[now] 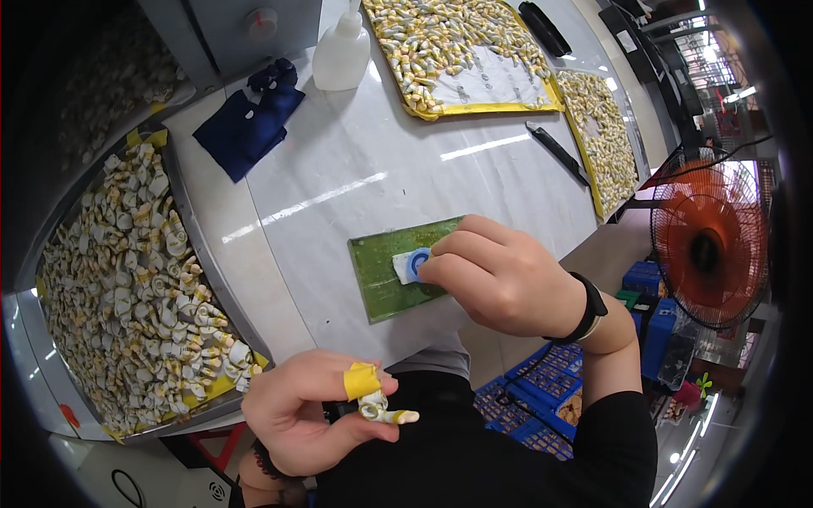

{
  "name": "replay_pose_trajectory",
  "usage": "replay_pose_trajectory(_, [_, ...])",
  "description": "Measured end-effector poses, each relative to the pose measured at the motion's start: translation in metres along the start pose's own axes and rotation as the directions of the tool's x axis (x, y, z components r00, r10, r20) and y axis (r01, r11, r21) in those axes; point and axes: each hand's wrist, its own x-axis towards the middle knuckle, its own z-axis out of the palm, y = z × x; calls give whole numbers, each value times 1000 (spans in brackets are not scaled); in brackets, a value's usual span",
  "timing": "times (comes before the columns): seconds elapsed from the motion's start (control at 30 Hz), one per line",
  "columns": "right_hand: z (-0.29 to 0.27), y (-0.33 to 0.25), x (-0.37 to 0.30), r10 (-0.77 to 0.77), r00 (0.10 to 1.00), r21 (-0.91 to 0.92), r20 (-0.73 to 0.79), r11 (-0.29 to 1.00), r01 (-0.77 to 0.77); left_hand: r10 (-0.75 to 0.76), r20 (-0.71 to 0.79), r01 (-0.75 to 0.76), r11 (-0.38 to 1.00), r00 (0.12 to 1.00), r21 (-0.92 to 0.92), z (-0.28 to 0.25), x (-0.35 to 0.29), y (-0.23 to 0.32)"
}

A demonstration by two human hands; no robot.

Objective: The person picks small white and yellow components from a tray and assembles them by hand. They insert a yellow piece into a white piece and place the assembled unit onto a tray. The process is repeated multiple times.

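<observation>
My left hand (296, 406), near the lower edge, pinches a small white-and-yellow molded piece (377, 410) between thumb and index finger. Yellow tape (362, 381) is wrapped around that index finger. My right hand (517, 275), with a black band at the wrist, is over a green rectangular plate (377, 292) on the table. Its fingers are closed at the edge of a small white piece with a round blue part (405, 266), which lies on the plate. The fingertips hide the rest of that piece, so its kind does not show.
Trays of similar pieces stand at the left (135, 279), the back (457, 34) and the right (601, 135). A white bottle (342, 55) and dark blue cloth (246, 127) lie back left. A black-handled knife (559, 154) lies rightward. Beyond the table are an orange fan (707, 245) and blue crates (542, 381).
</observation>
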Motion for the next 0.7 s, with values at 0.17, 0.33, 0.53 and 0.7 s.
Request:
replay_pose_trajectory(0.17, [-10,-17,-4,177,968,214,-176,967,-137,96,49,-102,984,994,145,3,7,0])
replay_pose_trajectory(0.33, [-14,-42,-9,281,933,627,-225,775,-82,150,119,-180,933,982,312,12,12,1])
replay_pose_trajectory(0.53, [-15,-49,-10,262,934,697,-242,717,-20,153,111,-183,917,982,354,11,9,1])
replay_pose_trajectory(0.7, [-12,-50,-6,189,918,630,-349,772,81,159,144,-200,917,977,344,13,10,3])
